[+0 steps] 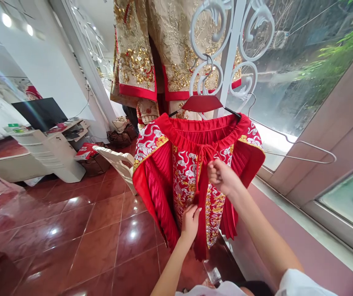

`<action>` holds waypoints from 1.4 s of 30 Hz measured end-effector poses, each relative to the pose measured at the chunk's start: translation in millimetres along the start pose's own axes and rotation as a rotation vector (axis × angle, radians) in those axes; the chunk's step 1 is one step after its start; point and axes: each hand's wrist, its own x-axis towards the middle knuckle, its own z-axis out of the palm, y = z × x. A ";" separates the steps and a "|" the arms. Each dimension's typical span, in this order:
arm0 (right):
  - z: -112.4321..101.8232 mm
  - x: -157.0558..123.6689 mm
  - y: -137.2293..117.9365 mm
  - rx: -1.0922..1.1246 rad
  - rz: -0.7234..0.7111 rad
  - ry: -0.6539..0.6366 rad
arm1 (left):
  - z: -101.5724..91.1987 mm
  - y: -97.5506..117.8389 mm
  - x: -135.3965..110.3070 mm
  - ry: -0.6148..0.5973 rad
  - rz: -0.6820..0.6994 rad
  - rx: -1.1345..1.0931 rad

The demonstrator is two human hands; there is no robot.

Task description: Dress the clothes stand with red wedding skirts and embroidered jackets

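Observation:
A red pleated skirt (pixel 160 172) with silver and gold embroidery hangs from a red hanger (pixel 201 102) hooked on a white scrolled metal stand (pixel 231 45). My right hand (pixel 221 176) is closed in a pinch on the red drawstring (pixel 201 158) below the waistband. My left hand (pixel 190 222) sits lower, its fingers curled round the edge of a red front panel. Behind the skirt hangs a gold embroidered robe (pixel 151 49) with red trim.
An empty wire hanger (pixel 299 150) pokes out to the right by the window (pixel 305 70). At the left stand a white desk (pixel 45 154) with a dark monitor (pixel 40 113), a tipped white chair (pixel 117 162), and bags (pixel 122 133) on the glossy red tile floor (pixel 71 238).

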 end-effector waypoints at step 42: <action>-34.5 38.1 -226.6 -1.184 -1.390 0.272 | -177.9 198.1 307.4 0.353 0.515 0.153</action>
